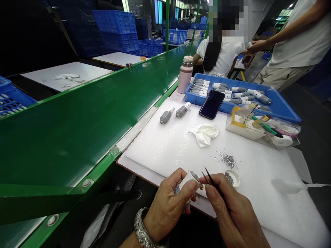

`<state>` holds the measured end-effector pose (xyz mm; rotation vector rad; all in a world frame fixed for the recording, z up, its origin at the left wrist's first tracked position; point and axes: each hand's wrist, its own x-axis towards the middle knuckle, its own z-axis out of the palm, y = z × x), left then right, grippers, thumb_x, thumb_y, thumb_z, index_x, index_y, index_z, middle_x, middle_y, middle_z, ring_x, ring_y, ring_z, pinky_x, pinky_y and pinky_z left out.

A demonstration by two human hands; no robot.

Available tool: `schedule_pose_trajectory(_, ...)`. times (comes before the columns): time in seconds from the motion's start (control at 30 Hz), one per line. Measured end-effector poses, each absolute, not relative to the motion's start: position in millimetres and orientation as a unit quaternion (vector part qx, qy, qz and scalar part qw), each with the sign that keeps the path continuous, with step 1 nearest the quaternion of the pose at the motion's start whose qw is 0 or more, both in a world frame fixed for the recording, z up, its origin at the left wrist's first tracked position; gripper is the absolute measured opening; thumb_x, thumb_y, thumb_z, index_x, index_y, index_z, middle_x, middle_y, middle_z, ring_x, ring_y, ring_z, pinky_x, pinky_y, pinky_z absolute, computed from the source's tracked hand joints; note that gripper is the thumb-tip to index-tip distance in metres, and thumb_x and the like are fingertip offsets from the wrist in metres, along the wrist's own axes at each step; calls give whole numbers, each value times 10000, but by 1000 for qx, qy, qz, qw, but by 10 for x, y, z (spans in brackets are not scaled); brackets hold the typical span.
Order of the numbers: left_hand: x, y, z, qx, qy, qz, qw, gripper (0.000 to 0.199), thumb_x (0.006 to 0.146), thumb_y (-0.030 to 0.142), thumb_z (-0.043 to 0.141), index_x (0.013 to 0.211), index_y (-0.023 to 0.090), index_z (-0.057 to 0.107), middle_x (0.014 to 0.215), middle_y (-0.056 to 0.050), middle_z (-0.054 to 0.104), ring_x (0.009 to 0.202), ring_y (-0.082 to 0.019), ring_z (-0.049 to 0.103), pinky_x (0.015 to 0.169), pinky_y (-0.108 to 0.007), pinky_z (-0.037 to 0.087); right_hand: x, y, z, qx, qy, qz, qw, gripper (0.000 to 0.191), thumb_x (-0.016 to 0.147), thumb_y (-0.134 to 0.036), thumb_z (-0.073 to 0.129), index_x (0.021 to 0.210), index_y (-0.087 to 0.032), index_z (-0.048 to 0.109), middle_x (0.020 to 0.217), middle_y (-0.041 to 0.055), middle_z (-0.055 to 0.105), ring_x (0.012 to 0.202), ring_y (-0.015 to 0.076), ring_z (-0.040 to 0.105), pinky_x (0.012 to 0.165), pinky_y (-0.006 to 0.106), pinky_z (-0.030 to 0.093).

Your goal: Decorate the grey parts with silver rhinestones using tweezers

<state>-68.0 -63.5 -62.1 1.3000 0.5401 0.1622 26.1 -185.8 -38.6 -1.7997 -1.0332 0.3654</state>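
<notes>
My left hand (168,203), with a silver bracelet at its wrist, is wrapped round a white and grey cylindrical part (186,182) near the front edge of the table. Dark tweezers (210,177) are pinched in my right hand (230,203), their tips pointing up beside the part's open end. A small round gold-coloured piece shows at that end, near my left thumb. Just beyond my right hand, a white round lid (234,178) holds small silvery pieces. Behind it lies a loose pile of silvery pieces (228,160) on the white sheet.
Two grey-white cylinders (167,115), a white cloth (205,134) and a phone (212,104) lie further back. Behind are a blue tray (281,103) of similar cylinders, a clear box of tools (245,132) and a pink bottle (185,75). A green conveyor (103,113) runs left; two people are beyond.
</notes>
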Motion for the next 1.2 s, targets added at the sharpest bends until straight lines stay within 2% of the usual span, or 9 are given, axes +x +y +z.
schedule_pose_trajectory(0.27,-671,-640,-665,573,229,49,785,434,927,593,481,853,168,524,712,-1,604,436,-37,474,379,-130,305,212,-1831,-375,-743,-417,155,499,159,1036,-311,371,1017,-272,524,705,-64,566,600,103,573,564,198,418)
schedule_pose_trajectory(0.4,-686,-655,-680,560,220,38,798,428,936,585,465,847,169,513,711,-4,605,432,-39,479,374,-131,304,184,-1841,-325,-753,-415,146,489,153,1037,-296,377,1005,-275,524,676,-83,566,496,84,478,528,185,396)
schedule_pose_trajectory(0.53,-697,-660,-664,563,230,40,793,421,916,580,519,872,162,538,729,-8,618,453,-35,481,391,-128,313,178,-1858,-329,-765,-408,139,479,213,1031,-332,383,894,-266,532,628,-81,557,437,93,409,450,210,341)
schedule_pose_trajectory(0.67,-699,-656,-646,571,239,52,784,413,902,579,554,864,168,550,672,28,574,461,-31,463,397,-122,309,187,-1880,-397,-764,-404,127,486,191,1024,-354,388,954,-281,550,600,-87,526,424,93,379,421,205,309)
schedule_pose_trajectory(0.77,-705,-657,-646,573,242,61,781,386,904,561,566,857,178,555,596,59,505,458,-37,447,392,-123,292,192,-1893,-438,-774,-403,115,474,180,1014,-379,409,1018,-280,559,541,-86,422,399,97,325,392,216,272)
schedule_pose_trajectory(1.03,-718,-664,-666,576,242,74,778,363,903,535,584,828,181,553,586,63,477,475,-45,445,412,-133,311,186,-1882,-448,-773,-415,90,472,179,1010,-362,405,1001,-272,560,546,-81,416,396,98,333,385,213,278)
schedule_pose_trajectory(1.2,-709,-656,-655,570,241,66,783,377,898,549,581,834,178,554,641,46,523,472,-37,465,404,-129,313,173,-1885,-446,-769,-418,92,475,172,1021,-335,387,1022,-276,548,565,-79,465,403,103,352,393,208,297)
